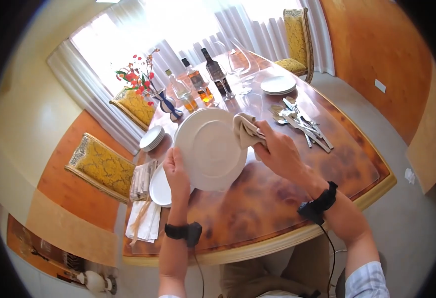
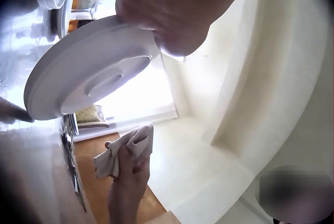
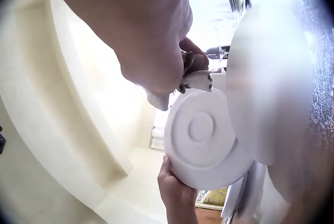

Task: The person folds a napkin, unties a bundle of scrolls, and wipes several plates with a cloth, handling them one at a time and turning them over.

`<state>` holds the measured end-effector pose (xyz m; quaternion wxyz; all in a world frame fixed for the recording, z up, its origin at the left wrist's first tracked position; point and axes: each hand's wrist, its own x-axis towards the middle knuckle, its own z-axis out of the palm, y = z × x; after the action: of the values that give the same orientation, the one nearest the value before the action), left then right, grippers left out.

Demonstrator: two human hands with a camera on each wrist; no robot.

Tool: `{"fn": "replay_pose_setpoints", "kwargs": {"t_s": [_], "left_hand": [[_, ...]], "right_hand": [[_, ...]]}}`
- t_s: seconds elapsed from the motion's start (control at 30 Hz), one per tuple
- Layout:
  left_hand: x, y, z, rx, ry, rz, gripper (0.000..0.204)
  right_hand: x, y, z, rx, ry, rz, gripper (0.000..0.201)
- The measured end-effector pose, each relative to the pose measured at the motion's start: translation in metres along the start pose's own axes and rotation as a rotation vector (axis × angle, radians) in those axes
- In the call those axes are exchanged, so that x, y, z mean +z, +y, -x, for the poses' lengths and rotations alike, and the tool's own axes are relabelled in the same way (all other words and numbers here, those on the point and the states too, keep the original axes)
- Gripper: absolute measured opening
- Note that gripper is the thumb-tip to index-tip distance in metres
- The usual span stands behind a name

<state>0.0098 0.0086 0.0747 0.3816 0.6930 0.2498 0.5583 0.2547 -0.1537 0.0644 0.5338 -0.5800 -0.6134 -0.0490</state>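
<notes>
A large white plate (image 1: 213, 159) is held up tilted over the table, its flat face and rings showing. My left hand (image 1: 177, 174) grips the plate by its left edge, thumb on the near face. At the plate's upper right edge, my right hand (image 1: 283, 154) holds a bunched beige cloth (image 1: 246, 131). In the right wrist view the cloth (image 3: 197, 79) overlaps the plate's rim. The left wrist view shows the plate (image 2: 94, 73) edge-on, with the cloth (image 2: 125, 151) pinched between the right thumb and fingers.
On the glossy wooden table (image 1: 277, 198) lie cutlery (image 1: 305, 121), stacked plates (image 1: 278, 84), small plates (image 1: 152, 138), a white plate (image 1: 160, 191) and folded napkins (image 1: 143, 221). Bottles (image 1: 215, 74), a large glass decanter (image 1: 240, 62) and a flower vase (image 1: 169, 105) stand farther back. Yellow chairs (image 1: 101, 166) surround it.
</notes>
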Motion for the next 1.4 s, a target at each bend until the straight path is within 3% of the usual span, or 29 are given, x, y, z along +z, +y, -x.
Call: {"fn": "replay_pose_setpoints", "kwargs": {"t_s": [0.13,0.23,0.37,0.47,0.57,0.67,0.8,0.9,1.0,1.1,1.2,1.3,1.4], "left_hand": [[0.01,0.025,0.015,0.075,-0.015,-0.044,0.032],[0.009,0.03,0.023,0.081,-0.03,-0.039,0.03],[0.004,0.023,0.026,0.162,-0.03,-0.059,0.025],[0.004,0.029,0.034,0.24,-0.083,-0.21,0.019],[0.01,0.036,0.042,0.33,-0.163,-0.275,0.011],[0.016,0.032,0.049,0.478,-0.246,-0.343,0.013],[0.027,0.032,0.058,0.648,-0.38,-0.361,0.015],[0.032,0.035,0.063,0.738,-0.517,-0.456,0.016],[0.047,0.022,0.075,0.799,-0.62,-0.521,0.018],[0.054,0.014,0.082,0.832,-0.647,-0.527,0.017],[0.053,0.014,0.081,0.796,-0.614,-0.543,0.017],[0.044,0.007,0.069,0.702,-0.553,-0.519,0.019],[0.039,0.003,0.063,0.661,-0.543,-0.513,0.018]], "right_hand": [[0.016,0.009,0.002,0.046,-0.035,0.086,0.034],[0.037,0.069,0.02,-0.056,-0.412,0.313,0.023],[0.016,0.047,0.01,0.112,-0.428,0.295,0.026],[-0.018,0.027,-0.006,0.187,-0.306,0.265,0.028],[-0.065,0.023,-0.01,0.163,-0.049,0.302,0.031],[-0.112,0.057,0.011,0.277,0.072,0.536,0.033],[-0.14,0.081,0.064,0.538,-0.094,0.808,0.039],[-0.155,0.101,0.098,0.357,-0.253,0.879,0.042],[-0.146,0.066,0.088,0.279,-0.152,0.803,0.045],[-0.115,0.053,0.067,0.17,-0.203,0.502,0.04],[-0.064,0.016,0.05,0.738,-0.505,-0.385,0.038],[-0.032,0.034,0.036,0.976,-0.462,-0.728,0.043],[-0.006,0.031,0.019,1.011,-0.35,-0.807,0.044]]}}
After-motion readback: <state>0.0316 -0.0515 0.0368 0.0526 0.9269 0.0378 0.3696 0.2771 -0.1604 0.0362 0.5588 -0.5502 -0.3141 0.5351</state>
